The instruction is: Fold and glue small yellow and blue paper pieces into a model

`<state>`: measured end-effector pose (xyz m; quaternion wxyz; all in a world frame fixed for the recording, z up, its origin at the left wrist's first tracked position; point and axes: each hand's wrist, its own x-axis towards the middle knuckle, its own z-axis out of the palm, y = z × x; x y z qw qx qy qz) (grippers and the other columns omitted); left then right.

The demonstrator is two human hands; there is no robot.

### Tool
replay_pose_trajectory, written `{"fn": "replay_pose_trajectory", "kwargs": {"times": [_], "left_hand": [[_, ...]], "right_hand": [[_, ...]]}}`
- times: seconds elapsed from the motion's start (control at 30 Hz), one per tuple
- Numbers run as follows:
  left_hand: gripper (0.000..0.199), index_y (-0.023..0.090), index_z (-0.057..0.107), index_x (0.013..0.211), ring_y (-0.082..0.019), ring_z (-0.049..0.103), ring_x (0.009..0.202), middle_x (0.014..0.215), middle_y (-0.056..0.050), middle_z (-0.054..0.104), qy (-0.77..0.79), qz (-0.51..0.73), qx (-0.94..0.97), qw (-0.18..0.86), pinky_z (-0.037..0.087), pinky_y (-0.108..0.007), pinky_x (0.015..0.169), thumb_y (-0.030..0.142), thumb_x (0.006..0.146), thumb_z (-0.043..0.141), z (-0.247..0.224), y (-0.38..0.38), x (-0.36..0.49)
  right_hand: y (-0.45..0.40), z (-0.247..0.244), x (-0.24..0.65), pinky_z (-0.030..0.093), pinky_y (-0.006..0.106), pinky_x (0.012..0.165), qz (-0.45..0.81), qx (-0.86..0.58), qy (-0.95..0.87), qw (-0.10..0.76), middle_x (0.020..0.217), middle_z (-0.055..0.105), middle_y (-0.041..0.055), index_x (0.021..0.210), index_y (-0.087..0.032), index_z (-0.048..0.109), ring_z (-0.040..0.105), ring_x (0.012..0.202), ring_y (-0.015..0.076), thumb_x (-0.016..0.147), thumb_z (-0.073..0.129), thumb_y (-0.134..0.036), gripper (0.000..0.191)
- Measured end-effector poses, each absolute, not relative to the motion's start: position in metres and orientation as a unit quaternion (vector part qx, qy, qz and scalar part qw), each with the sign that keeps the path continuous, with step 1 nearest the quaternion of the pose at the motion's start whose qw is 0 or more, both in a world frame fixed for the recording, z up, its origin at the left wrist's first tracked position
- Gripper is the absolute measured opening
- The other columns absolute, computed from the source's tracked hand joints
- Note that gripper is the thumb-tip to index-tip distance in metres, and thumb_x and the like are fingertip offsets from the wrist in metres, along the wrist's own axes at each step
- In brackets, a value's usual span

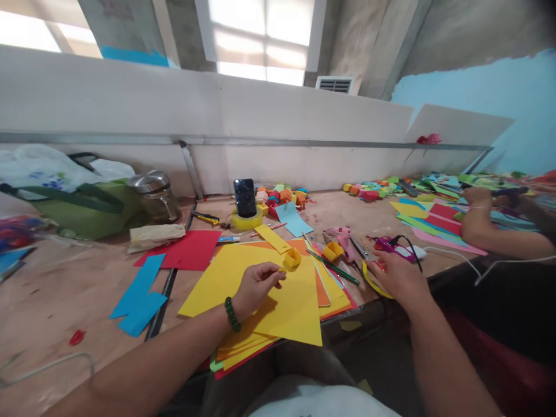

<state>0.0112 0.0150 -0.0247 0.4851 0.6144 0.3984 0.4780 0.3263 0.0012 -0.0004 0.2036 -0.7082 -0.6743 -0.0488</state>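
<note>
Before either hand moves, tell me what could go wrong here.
The right hand is at the scissors, near the front edge of the table; a nudge might drop them. The pink glue gun is close beside a yellow paper box and could dent it if shifted. The upright phone at the yellow tape roll may topple if bumped.

At our left fingers [266, 274] we see a plain yellow scrap [282, 270]; just beyond them is a yellow paper box [292, 259], and beneath them a yellow sheet [297, 315]. Behind them, we wear a dark green bracelet [232, 314]. To their left lie bright blue strips [141, 289] and a red sheet [191, 249]. Beyond our right fingers [384, 262] we see a pink glue gun [345, 238]; between both sets of fingers, a dark green pen [333, 267].
</note>
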Motion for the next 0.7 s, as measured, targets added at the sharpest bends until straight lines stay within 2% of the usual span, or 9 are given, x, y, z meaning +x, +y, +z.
{"fn": "replay_pose_trajectory", "kwargs": {"times": [0.1,0.17,0.23,0.37,0.47,0.6,0.7], "left_hand": [[0.024,0.015,0.071,0.074,-0.014,0.062,0.055,0.065,-0.003,0.069,0.398,0.495,0.634,0.441,0.051,-0.024,0.054,0.039,0.07,0.07,-0.032,0.018,0.012],[0.023,0.016,0.072,0.077,-0.014,0.063,0.057,0.068,-0.004,0.07,0.394,0.498,0.651,0.416,0.051,-0.025,0.056,0.038,0.072,0.069,-0.037,0.019,0.013],[0.022,0.016,0.072,0.076,-0.015,0.064,0.06,0.07,-0.005,0.071,0.394,0.496,0.662,0.401,0.051,-0.025,0.058,0.038,0.073,0.067,-0.039,0.018,0.014],[0.024,0.016,0.071,0.069,-0.015,0.063,0.057,0.061,-0.004,0.069,0.396,0.481,0.679,0.389,0.049,-0.024,0.056,0.04,0.074,0.067,-0.036,0.014,0.013],[0.026,0.017,0.072,0.068,-0.014,0.061,0.053,0.056,-0.002,0.067,0.392,0.467,0.692,0.386,0.047,-0.023,0.053,0.041,0.074,0.067,-0.029,0.011,0.011],[0.028,0.016,0.072,0.07,-0.015,0.062,0.055,0.058,-0.003,0.067,0.39,0.442,0.696,0.409,0.047,-0.023,0.056,0.043,0.074,0.068,-0.025,0.007,0.011],[0.033,0.015,0.072,0.077,-0.016,0.064,0.063,0.07,-0.006,0.071,0.36,0.412,0.677,0.492,0.049,-0.025,0.06,0.047,0.071,0.07,-0.024,0.007,0.013]], "right_hand": [[-0.012,0.004,0.272,0.051,0.028,0.057,0.042,-0.57,-0.739,0.357,0.08,0.069,0.0053,0.1,-0.024,0.066,0.065,0.067,0.0182,0.091,0.047,-0.046,0.031],[-0.014,0.001,0.233,0.052,0.025,0.055,0.095,-0.472,-0.77,0.418,0.079,0.067,0.0034,0.098,-0.023,0.064,0.063,0.063,0.0153,0.09,0.05,-0.047,0.028],[-0.01,-0.005,0.202,0.052,0.024,0.054,0.126,-0.41,-0.782,0.452,0.086,0.066,0.004,0.097,-0.022,0.062,0.062,0.063,0.0134,0.089,0.055,-0.044,0.024],[0.003,-0.016,0.175,0.051,0.024,0.057,0.122,-0.348,-0.807,0.462,0.08,0.062,0.0025,0.085,-0.021,0.061,0.061,0.065,0.0128,0.091,0.056,-0.032,0.014],[0.007,-0.02,0.174,0.049,0.026,0.06,0.057,-0.319,-0.821,0.47,0.073,0.06,0.0026,0.079,-0.02,0.059,0.06,0.068,0.0148,0.093,0.052,-0.024,0.016],[0.004,-0.031,0.177,0.05,0.027,0.062,-0.007,-0.289,-0.819,0.496,0.074,0.061,0.0037,0.083,-0.02,0.06,0.059,0.07,0.0158,0.093,0.051,-0.019,0.013],[-0.001,-0.041,0.181,0.053,0.028,0.065,-0.003,-0.296,-0.795,0.53,0.08,0.062,0.0043,0.088,-0.021,0.061,0.061,0.075,0.016,0.092,0.052,-0.018,0.01]]}}
